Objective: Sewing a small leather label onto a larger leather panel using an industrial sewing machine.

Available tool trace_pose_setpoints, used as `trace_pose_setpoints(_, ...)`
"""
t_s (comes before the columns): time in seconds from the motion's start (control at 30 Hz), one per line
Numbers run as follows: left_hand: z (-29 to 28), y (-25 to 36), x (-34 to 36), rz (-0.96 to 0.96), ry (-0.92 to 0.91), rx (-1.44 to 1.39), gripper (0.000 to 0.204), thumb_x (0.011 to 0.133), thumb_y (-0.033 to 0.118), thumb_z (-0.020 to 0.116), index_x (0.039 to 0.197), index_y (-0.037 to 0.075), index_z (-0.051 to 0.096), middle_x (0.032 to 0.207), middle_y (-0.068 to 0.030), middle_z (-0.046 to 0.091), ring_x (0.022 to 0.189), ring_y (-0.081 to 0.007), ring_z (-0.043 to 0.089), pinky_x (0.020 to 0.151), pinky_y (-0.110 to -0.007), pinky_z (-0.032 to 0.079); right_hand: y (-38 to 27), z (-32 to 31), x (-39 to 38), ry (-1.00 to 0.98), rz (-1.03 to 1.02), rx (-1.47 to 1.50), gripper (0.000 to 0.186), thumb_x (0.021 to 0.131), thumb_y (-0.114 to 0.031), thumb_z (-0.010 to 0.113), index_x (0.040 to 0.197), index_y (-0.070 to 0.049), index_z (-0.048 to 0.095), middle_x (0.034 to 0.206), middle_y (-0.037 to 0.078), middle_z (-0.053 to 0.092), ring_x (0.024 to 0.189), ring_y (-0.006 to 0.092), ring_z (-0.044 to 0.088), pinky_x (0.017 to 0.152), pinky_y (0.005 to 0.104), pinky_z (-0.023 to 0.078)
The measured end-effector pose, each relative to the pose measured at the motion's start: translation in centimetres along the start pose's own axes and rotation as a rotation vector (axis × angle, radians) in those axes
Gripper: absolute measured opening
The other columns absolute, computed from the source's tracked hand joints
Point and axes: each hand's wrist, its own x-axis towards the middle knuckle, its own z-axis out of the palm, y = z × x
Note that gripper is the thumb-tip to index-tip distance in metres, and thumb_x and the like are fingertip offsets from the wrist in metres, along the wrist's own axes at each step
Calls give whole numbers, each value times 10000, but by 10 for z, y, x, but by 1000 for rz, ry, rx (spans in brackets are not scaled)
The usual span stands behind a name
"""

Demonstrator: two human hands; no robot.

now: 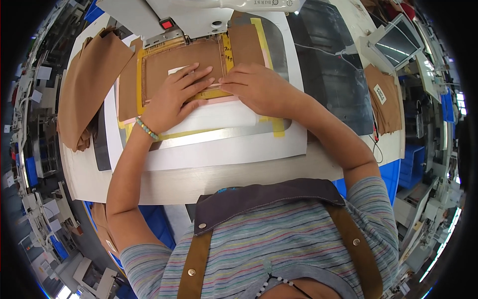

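Note:
A flat sewing template with yellow-taped edges [140, 74] lies under the head of a sewing machine [191, 17]. Brown fabric [199, 56] shows inside its rectangular window, with a small white label [174, 71] partly covered by fingers. My left hand [180, 94] rests open on the fabric and the window's near edge, fingers spread and pointing right. Across from it my right hand [261, 90] lies palm down, fingers stretched out, its fingertips touching the window's near right corner. Nothing shows in either hand; the undersides of the fingers are hidden.
Folded brown fabric [92, 84] is heaped at the table's left side. Labelled brown pieces [387, 102] lie at the far right, near a tilted screen [396, 42]. A dark panel [328, 65] with a thin cable covers the table right of the template. Blue bins [411, 164] stand below the table edge.

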Motion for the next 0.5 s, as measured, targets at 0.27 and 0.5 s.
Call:
trace_pose_setpoints(0.27, 1, -9, 5, 28, 23, 59, 504, 999, 220, 692, 1482, 85, 640, 1635, -73, 535, 1533, -349, 441, 1267, -493, 368, -23, -37, 14, -9, 120, 203, 308, 979, -68, 690, 1268, 36, 715, 1271, 113, 727, 1235, 286, 635, 1078, 393, 516)
trace_pose_setpoints(0.5, 5, -20, 12, 10, 59, 48, 489, 1016, 219, 677, 1487, 94, 636, 1647, -67, 522, 1543, -344, 427, 1274, -482, 365, -57, -135, 15, 866, -67, 404, 525, 1050, -322, 621, 1455, -6, 514, 1454, 243, 579, 1342, 383, 589, 1155, 549, 454)
